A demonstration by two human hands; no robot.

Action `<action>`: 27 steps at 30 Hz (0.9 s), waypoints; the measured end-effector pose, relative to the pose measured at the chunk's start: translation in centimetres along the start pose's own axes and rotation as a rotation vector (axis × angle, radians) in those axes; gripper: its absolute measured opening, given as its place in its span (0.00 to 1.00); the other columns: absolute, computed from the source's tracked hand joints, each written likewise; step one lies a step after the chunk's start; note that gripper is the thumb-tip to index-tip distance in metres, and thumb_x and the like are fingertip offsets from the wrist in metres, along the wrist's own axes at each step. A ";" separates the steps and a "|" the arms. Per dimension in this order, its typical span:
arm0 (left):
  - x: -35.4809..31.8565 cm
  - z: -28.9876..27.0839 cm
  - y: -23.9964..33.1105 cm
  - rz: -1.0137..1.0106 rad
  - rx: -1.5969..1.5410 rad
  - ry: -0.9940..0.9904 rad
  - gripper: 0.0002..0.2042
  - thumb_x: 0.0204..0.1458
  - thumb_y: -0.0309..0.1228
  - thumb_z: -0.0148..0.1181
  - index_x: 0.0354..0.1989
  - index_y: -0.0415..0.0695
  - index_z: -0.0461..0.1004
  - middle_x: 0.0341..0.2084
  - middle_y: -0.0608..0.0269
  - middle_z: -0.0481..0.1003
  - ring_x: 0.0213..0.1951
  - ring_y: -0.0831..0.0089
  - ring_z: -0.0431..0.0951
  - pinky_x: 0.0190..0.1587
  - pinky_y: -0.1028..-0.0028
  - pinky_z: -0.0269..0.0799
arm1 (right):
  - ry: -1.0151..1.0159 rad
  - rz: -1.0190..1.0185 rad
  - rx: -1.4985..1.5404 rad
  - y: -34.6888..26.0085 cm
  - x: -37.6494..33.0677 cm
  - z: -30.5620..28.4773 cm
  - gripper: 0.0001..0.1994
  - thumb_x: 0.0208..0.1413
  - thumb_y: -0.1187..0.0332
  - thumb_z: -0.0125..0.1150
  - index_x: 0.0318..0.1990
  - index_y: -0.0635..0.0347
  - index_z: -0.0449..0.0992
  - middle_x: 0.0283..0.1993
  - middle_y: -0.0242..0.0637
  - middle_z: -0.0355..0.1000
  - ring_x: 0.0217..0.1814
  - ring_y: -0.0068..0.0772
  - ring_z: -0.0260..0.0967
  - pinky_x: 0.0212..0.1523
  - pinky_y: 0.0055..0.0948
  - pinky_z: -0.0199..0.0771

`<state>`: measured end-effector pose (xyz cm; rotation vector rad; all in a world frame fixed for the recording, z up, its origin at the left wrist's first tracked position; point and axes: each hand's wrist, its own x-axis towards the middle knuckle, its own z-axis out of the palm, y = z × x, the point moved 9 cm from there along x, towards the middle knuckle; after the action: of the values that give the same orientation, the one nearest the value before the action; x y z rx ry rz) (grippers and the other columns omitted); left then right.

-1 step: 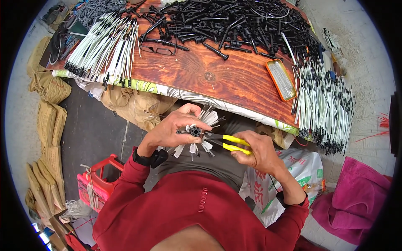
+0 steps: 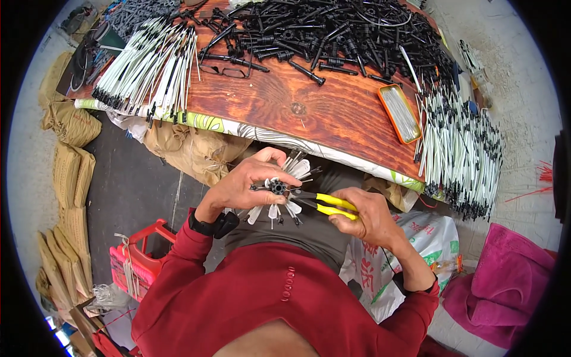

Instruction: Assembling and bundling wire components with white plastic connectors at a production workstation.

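In my left hand (image 2: pixel 247 181) is a small black round hub (image 2: pixel 277 187) with holes in its face. Flat white strips (image 2: pixel 254 214) and thin rods stick out around it like spokes, and my thumb and fingers pinch it. My right hand (image 2: pixel 367 215) is wrapped round yellow-handled pliers (image 2: pixel 336 205), whose dark jaws reach the hub's right side. Whether the jaws grip anything there is too small to tell. Both hands are above my lap, just in front of the table's near edge.
On the wooden table (image 2: pixel 262 107) lie a heap of black plastic shafts (image 2: pixel 333 35), glasses (image 2: pixel 229 72) and an orange-rimmed tin of thin pins (image 2: pixel 399 113). Bundles of white rods (image 2: pixel 148 65) lie at both sides. A red plastic case (image 2: pixel 140 256) and a plastic bag (image 2: pixel 410 238) flank me.
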<state>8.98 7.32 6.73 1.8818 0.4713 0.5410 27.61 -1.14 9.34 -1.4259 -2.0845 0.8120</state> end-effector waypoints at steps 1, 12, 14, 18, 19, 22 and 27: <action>0.1 0.1 0.1 0.016 0.009 0.003 0.20 0.42 0.34 0.75 0.47 0.49 0.84 0.42 0.60 0.70 0.48 0.63 0.70 0.54 0.65 0.66 | -0.124 0.123 0.159 1.3 -0.3 0.8 0.24 0.55 0.53 0.68 0.49 0.65 0.76 0.34 0.42 0.75 0.30 0.38 0.77 0.31 0.34 0.75; 0.6 0.0 -0.2 0.085 0.019 0.014 0.20 0.41 0.36 0.75 0.46 0.47 0.84 0.42 0.60 0.71 0.48 0.63 0.70 0.54 0.65 0.67 | -0.525 0.742 0.896 3.0 -3.8 6.0 0.26 0.57 0.50 0.68 0.50 0.66 0.74 0.32 0.38 0.77 0.26 0.28 0.75 0.31 0.27 0.74; 0.5 -0.2 -0.3 0.078 0.015 0.030 0.20 0.41 0.35 0.75 0.46 0.47 0.84 0.41 0.61 0.71 0.48 0.63 0.70 0.54 0.66 0.67 | -0.227 0.429 0.286 1.3 -2.0 1.8 0.26 0.58 0.49 0.67 0.50 0.66 0.74 0.32 0.40 0.77 0.26 0.29 0.75 0.31 0.27 0.75; 0.4 -0.4 -0.4 0.053 0.014 0.075 0.20 0.40 0.33 0.76 0.44 0.45 0.84 0.37 0.65 0.78 0.48 0.64 0.69 0.53 0.65 0.66 | 0.154 -0.051 -0.228 -2.1 -0.8 -1.0 0.23 0.58 0.53 0.68 0.49 0.65 0.74 0.33 0.42 0.78 0.26 0.32 0.76 0.31 0.27 0.76; 0.3 -0.5 -0.4 0.043 0.015 0.091 0.19 0.39 0.32 0.76 0.43 0.44 0.84 0.36 0.66 0.81 0.48 0.65 0.69 0.53 0.65 0.66 | 0.270 -0.209 -0.333 -3.4 -1.2 -1.5 0.22 0.58 0.55 0.68 0.48 0.65 0.74 0.34 0.43 0.78 0.26 0.33 0.76 0.31 0.28 0.76; 0.2 -0.4 -0.3 0.038 0.028 0.089 0.19 0.42 0.34 0.75 0.45 0.46 0.84 0.39 0.64 0.74 0.47 0.64 0.70 0.53 0.65 0.67 | -0.140 0.379 0.503 2.4 -1.6 2.2 0.20 0.55 0.61 0.70 0.49 0.66 0.74 0.34 0.41 0.79 0.25 0.33 0.75 0.31 0.28 0.75; 0.5 0.0 0.3 0.063 0.022 0.041 0.18 0.43 0.35 0.75 0.45 0.47 0.83 0.41 0.62 0.70 0.47 0.64 0.70 0.53 0.66 0.67 | -0.597 0.762 1.274 4.0 -4.6 7.1 0.20 0.52 0.69 0.71 0.49 0.68 0.73 0.35 0.38 0.80 0.24 0.33 0.74 0.30 0.28 0.74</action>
<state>9.45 7.50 7.06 1.9149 0.4473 0.6190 26.96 -5.75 1.21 -1.1595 -0.7085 2.4693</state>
